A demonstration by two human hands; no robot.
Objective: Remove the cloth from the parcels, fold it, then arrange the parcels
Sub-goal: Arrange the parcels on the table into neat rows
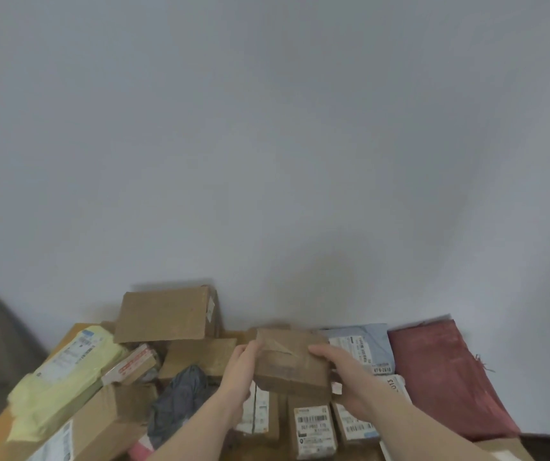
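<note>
Holding a taped brown cardboard parcel [291, 361] above the pile, I have my left hand [243, 367] and right hand [340, 367] curled around its sides. The folded maroon cloth [443, 371] lies at three o'clock of it; other parcels [167, 314] crowd nine o'clock.

The wooden table [67, 331] carries many parcels. Left of the fingers lie a yellow mailer [64, 371], a brown box [97, 424] and a grey bag [180, 400]. Beyond the fingers a large carton [167, 314] stands against the wall. Right of the fingers lie a blue mailer [363, 347] and the folded red cloth [446, 377]. Below the fingers stand small labelled boxes [311, 427].
</note>
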